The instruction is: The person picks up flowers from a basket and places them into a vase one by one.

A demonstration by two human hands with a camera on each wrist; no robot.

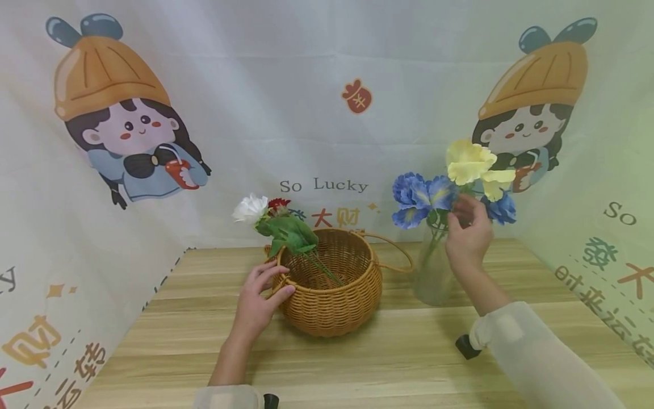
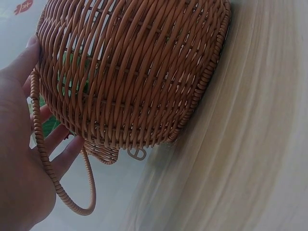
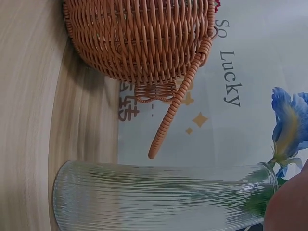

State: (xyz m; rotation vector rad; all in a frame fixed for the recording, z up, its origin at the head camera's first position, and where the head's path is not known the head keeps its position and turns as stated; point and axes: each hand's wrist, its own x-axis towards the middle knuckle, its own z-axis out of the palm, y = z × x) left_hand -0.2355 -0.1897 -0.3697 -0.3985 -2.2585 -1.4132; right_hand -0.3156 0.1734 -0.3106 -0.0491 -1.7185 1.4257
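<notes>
My left hand (image 1: 258, 301) holds the left side of a brown wicker basket (image 1: 332, 309) by its rim, thumb on the near side; a loop handle passes across that hand in the left wrist view. Inside the basket leans a green-stemmed bunch with a white flower (image 1: 250, 209), a dark red flower (image 1: 278, 205) and broad green leaves (image 1: 291, 234). My right hand (image 1: 470, 236) is above the mouth of a ribbed clear glass vase (image 1: 431, 278), its fingers pinching the stem below a yellow flower (image 1: 470, 162). Blue flowers (image 1: 421, 196) stand in the vase on both sides of that hand.
Basket and vase stand on a light wood-grain table (image 1: 204, 318), the vase to the right of the basket. The basket's right loop handle (image 1: 395, 244) sticks out toward the vase. A printed white cloth (image 1: 286, 85) hangs behind and along both sides.
</notes>
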